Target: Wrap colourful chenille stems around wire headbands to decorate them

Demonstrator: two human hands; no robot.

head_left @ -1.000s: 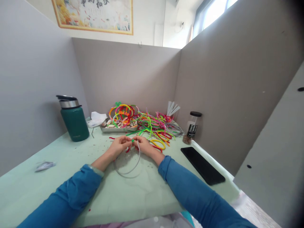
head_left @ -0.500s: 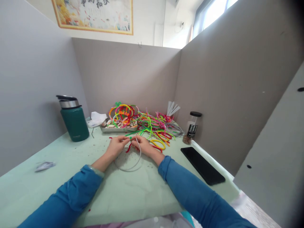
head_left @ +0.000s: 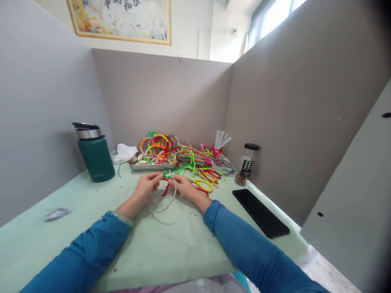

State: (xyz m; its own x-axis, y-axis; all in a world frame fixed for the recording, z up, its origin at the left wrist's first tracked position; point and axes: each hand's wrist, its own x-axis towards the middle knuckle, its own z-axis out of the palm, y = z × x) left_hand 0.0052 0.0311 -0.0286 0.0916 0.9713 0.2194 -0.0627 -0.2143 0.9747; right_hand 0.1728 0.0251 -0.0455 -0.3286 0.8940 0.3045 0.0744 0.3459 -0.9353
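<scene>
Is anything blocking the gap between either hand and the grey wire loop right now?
Nothing visible does. The grey wire loop crosses the view at the right hand's fingertips; the left hand pinches a small green piece close by. A red fuzzy strip shows between the hands, but doesn't appear to obstruct either.

Bright daylight, glare at 1 window (head_left: 274, 21) upper R, soft shadows, dark top R corner

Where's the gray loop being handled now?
In the head view, just left of center, the gray loop is between the left hand and right hand.
</scene>
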